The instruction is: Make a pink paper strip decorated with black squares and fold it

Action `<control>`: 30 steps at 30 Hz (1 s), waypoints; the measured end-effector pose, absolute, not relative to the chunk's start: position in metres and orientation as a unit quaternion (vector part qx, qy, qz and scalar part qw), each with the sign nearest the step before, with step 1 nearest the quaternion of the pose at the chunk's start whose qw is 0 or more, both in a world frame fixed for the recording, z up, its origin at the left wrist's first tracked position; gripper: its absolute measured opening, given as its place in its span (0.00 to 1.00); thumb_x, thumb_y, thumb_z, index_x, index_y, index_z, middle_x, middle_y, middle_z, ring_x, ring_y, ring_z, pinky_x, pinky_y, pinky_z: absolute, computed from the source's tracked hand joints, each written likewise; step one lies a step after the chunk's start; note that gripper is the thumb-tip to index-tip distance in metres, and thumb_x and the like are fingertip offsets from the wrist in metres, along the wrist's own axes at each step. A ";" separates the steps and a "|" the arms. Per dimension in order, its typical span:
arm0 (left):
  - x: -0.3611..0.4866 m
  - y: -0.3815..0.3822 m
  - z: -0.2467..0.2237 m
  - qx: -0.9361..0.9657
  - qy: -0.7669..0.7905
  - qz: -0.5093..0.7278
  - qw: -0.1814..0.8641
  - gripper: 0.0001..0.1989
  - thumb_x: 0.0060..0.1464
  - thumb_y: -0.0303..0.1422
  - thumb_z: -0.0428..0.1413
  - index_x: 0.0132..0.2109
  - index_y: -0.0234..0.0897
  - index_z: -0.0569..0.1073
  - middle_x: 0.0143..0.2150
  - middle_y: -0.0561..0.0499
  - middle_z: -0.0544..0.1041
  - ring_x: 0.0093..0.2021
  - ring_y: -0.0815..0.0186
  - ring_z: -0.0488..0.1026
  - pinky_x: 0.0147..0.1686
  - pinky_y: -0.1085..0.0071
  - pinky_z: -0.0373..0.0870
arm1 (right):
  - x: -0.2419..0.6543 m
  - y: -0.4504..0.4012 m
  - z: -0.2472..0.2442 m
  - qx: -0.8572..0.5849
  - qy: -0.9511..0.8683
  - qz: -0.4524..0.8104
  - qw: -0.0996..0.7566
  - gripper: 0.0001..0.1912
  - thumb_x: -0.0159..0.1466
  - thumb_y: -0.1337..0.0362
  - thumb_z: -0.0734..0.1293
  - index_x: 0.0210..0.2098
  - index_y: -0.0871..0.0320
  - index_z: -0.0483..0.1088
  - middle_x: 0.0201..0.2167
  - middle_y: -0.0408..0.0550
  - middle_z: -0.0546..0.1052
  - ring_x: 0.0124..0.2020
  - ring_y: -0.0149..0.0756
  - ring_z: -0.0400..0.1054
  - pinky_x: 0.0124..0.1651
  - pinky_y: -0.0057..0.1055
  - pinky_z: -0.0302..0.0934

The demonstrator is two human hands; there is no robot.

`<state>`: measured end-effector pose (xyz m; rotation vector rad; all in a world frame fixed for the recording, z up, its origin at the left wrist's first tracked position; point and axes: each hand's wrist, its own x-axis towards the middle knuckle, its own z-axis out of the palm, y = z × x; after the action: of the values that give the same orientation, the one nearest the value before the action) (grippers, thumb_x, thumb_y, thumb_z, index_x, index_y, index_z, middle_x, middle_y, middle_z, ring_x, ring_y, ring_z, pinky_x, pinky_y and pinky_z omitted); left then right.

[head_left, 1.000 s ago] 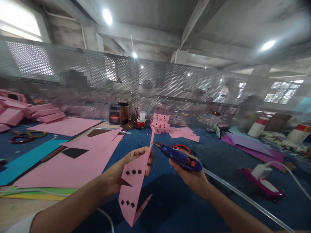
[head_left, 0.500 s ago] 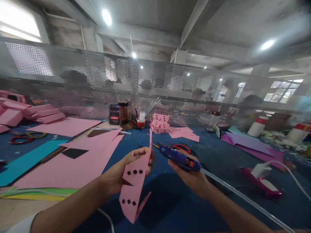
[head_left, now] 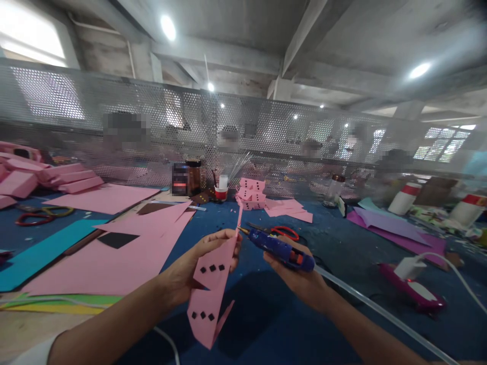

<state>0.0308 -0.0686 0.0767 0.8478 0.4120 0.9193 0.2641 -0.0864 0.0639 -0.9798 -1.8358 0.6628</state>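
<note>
A folded pink paper piece (head_left: 213, 286) with small black diamonds hangs from my left hand (head_left: 201, 256), pinched near its upper edge between thumb and fingers. My right hand (head_left: 297, 284) is wrapped round a blue hot glue gun (head_left: 277, 248), and a long clear glue stick (head_left: 373, 299) runs out of its back end. The gun's metal nozzle points left and meets, or nearly meets, the narrow upper strip of the pink piece; actual contact I cannot tell. Beyond the strip stand pink folded pieces (head_left: 251, 194) with the same black diamonds.
Pink sheets (head_left: 114, 268) and a teal strip (head_left: 49, 248) lie at left, near scissors (head_left: 36, 218). Red-handled scissors (head_left: 285, 233) rest behind the glue gun. At right are purple sheets (head_left: 395, 233) and a magenta power strip (head_left: 413, 289). A perforated metal screen (head_left: 266, 126) closes the back.
The pink piece's upper strip leans slightly more to the right, towards the nozzle. Both hands keep nearly the same place and hold.
</note>
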 end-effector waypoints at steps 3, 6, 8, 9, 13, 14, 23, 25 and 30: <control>0.030 -0.068 0.076 0.403 0.188 0.426 0.788 0.10 0.54 0.33 0.61 0.42 0.33 0.76 0.36 0.51 0.69 0.30 0.71 0.67 0.30 0.77 0.66 | 0.264 -0.088 0.066 -0.401 -0.749 0.273 0.451 0.10 0.65 0.56 0.66 0.35 0.57 0.70 0.27 0.41 0.67 0.28 0.30 0.59 0.32 0.28 0.56; 0.029 -0.067 0.076 0.411 0.188 0.427 0.783 0.09 0.54 0.34 0.61 0.41 0.33 0.75 0.35 0.51 0.69 0.30 0.71 0.68 0.31 0.76 0.66 | 0.265 -0.088 0.063 -0.410 -0.737 0.277 0.460 0.10 0.65 0.56 0.66 0.35 0.57 0.69 0.26 0.41 0.66 0.27 0.30 0.58 0.31 0.28 0.56; 0.028 -0.068 0.077 0.413 0.200 0.427 0.779 0.09 0.54 0.34 0.61 0.39 0.33 0.75 0.33 0.51 0.70 0.30 0.70 0.68 0.30 0.76 0.66 | 0.265 -0.086 0.059 -0.418 -0.721 0.279 0.477 0.11 0.64 0.54 0.67 0.35 0.57 0.69 0.25 0.41 0.66 0.26 0.31 0.58 0.30 0.28 0.56; 0.028 -0.068 0.077 0.412 0.207 0.427 0.778 0.08 0.54 0.34 0.61 0.39 0.33 0.75 0.33 0.51 0.70 0.29 0.70 0.68 0.30 0.76 0.66 | 0.266 -0.084 0.057 -0.420 -0.715 0.281 0.484 0.12 0.64 0.54 0.67 0.34 0.57 0.69 0.25 0.41 0.65 0.25 0.30 0.58 0.29 0.28 0.56; 0.029 -0.070 0.079 0.406 0.215 0.430 0.778 0.08 0.53 0.34 0.62 0.38 0.34 0.75 0.33 0.52 0.70 0.29 0.71 0.68 0.30 0.76 0.65 | 0.266 -0.081 0.054 -0.416 -0.709 0.280 0.495 0.12 0.63 0.55 0.68 0.34 0.57 0.69 0.24 0.41 0.65 0.25 0.31 0.58 0.29 0.28 0.57; 0.029 -0.070 0.079 0.406 0.216 0.429 0.777 0.08 0.53 0.34 0.62 0.38 0.34 0.75 0.33 0.52 0.70 0.29 0.71 0.68 0.30 0.76 0.65 | 0.266 -0.081 0.054 -0.416 -0.712 0.276 0.494 0.11 0.63 0.55 0.68 0.35 0.57 0.70 0.24 0.41 0.66 0.26 0.31 0.59 0.29 0.28 0.57; 0.031 -0.067 0.078 0.433 0.215 0.427 0.764 0.09 0.51 0.35 0.63 0.37 0.35 0.75 0.30 0.53 0.70 0.27 0.72 0.67 0.28 0.77 0.63 | 0.263 -0.083 0.055 -0.427 -0.730 0.238 0.478 0.12 0.64 0.54 0.67 0.40 0.56 0.72 0.30 0.44 0.73 0.29 0.34 0.65 0.32 0.29 0.60; 0.030 -0.066 0.077 0.445 0.228 0.432 0.751 0.09 0.51 0.34 0.63 0.38 0.36 0.75 0.30 0.52 0.71 0.27 0.71 0.69 0.27 0.77 0.63 | 0.264 -0.084 0.056 -0.420 -0.740 0.244 0.467 0.11 0.64 0.55 0.67 0.40 0.56 0.72 0.31 0.44 0.73 0.30 0.34 0.65 0.33 0.29 0.61; 0.031 -0.067 0.076 0.472 0.261 0.441 0.717 0.07 0.53 0.34 0.63 0.38 0.38 0.74 0.28 0.53 0.73 0.27 0.70 0.71 0.26 0.78 0.63 | 0.265 -0.086 0.061 -0.404 -0.751 0.251 0.458 0.10 0.64 0.56 0.67 0.36 0.56 0.70 0.28 0.42 0.70 0.28 0.32 0.61 0.31 0.28 0.58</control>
<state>0.0309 -0.0669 0.0758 1.0445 0.5769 0.9754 0.2648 -0.0858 0.0608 -0.9944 -1.8501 0.6192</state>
